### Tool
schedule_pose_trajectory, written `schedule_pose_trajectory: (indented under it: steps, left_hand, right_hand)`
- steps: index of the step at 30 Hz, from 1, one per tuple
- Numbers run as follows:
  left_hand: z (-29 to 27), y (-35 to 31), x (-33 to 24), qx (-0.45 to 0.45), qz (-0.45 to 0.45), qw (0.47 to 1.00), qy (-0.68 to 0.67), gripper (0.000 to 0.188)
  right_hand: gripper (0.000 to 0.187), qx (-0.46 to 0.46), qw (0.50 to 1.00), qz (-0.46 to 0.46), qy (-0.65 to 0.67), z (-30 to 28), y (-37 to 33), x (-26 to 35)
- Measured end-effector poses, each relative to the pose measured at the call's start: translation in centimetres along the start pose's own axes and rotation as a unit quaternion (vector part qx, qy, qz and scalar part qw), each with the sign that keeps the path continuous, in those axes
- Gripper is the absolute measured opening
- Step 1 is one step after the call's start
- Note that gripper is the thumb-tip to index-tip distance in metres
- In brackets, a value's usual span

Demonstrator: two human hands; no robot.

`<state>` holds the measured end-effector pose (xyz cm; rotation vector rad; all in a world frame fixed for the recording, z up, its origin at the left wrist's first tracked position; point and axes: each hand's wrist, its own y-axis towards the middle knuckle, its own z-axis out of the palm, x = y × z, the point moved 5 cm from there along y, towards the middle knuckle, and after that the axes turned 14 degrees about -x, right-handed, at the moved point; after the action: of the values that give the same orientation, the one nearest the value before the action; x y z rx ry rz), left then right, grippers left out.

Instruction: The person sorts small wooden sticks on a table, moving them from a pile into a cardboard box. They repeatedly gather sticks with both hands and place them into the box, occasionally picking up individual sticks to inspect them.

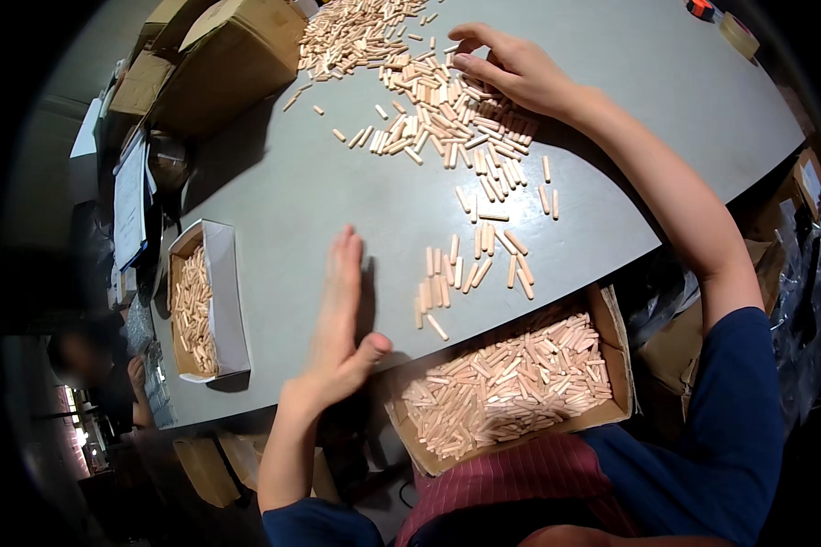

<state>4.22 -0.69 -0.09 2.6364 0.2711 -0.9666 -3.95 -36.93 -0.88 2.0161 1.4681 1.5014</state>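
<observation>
Many short wooden dowel pins (pixel 447 114) lie spread over the grey table (pixel 602 182), thickest toward the far side. My right hand (pixel 511 68) reaches across them, fingers loosely bent and apart, touching or just above the pins; its underside is hidden. My left hand (pixel 339 310) is held on edge near the table's front, left of a small scatter of dowel pins (pixel 438 278). Its fingers are stretched out, slightly blurred, and hold nothing. Against my lap, below the table edge, a cardboard box (pixel 618 351) is filled with more pins.
A smaller white box (pixel 226 301) of dowel pins stands at the left table edge. Large cardboard cartons (pixel 237 64) sit at the far left. A tape roll (pixel 739 36) lies far right. Behind the left edge is another person's hand (pixel 138 376). Plastic wrapping (pixel 798 301) hangs at the right.
</observation>
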Motion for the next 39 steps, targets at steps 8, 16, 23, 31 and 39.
schedule_pose_trajectory:
  steps: [8, 16, 23, 31, 39]
  left_hand:
    - [-0.1, -3.4, 0.1, 0.044, 0.070, 0.955, 0.286, 0.122]
    - [1.7, -1.8, -1.2, 0.066, 0.087, 0.937, 0.333, 0.127]
    - [3.8, 1.7, -3.5, 0.075, 0.147, 0.965, 0.202, 0.126]
    - [6.4, 5.4, -5.5, 0.060, 0.229, 0.965, 0.108, 0.116]
    - [7.4, 4.8, -6.5, 0.152, 0.273, 0.940, 0.138, 0.085]
  right_hand:
    - [0.046, -0.003, 1.000, -0.019, -0.003, 0.2, 0.0, -0.4]
    - [0.047, 0.007, 1.000, -0.029, 0.007, 0.4, 0.1, -0.7]
    - [0.053, 0.001, 1.000, 0.015, 0.026, 0.1, -0.1, -0.2]
    - [0.049, -0.031, 0.998, -0.051, -0.005, 0.0, -0.1, 0.4]
    - [0.040, -0.014, 0.998, -0.058, 0.002, -0.5, 0.1, 1.4]
